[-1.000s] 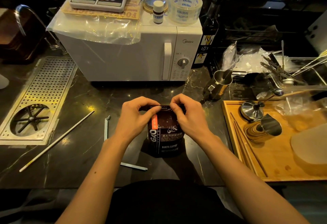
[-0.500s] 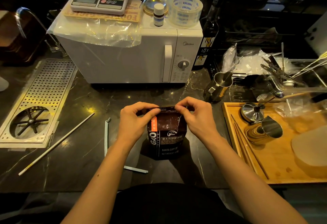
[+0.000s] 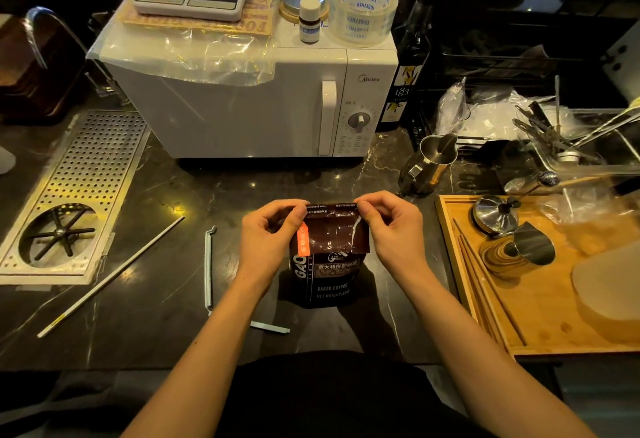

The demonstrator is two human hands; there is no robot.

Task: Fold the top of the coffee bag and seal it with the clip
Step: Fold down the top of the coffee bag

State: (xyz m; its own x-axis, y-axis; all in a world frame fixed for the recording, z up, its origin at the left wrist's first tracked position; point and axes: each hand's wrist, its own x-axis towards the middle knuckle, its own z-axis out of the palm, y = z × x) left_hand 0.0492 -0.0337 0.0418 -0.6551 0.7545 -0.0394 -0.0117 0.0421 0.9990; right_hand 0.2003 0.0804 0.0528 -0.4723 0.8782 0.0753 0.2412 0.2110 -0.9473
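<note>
A dark brown coffee bag (image 3: pixel 329 264) with an orange label strip stands upright on the black counter, just in front of me. My left hand (image 3: pixel 270 240) pinches the top edge at its left corner. My right hand (image 3: pixel 391 229) pinches the right corner, so the top strip is stretched flat between them. The upper part of the bag is bent towards me. A long pale grey clip (image 3: pixel 208 266) lies open on the counter left of the bag, its other arm (image 3: pixel 270 327) pointing right behind my left forearm.
A white microwave (image 3: pixel 263 105) with a scale, tape roll and small bottle on top stands behind the bag. A metal drip tray (image 3: pixel 79 188) lies left, with a thin white rod (image 3: pixel 110 276). A steel jug (image 3: pixel 433 164) and a wooden tray (image 3: pixel 533 299) with metal cups sit right.
Both hands have moved apart along the bag's top edge to its corners, drawing the top strip flat and straight. The bag stands a little taller.
</note>
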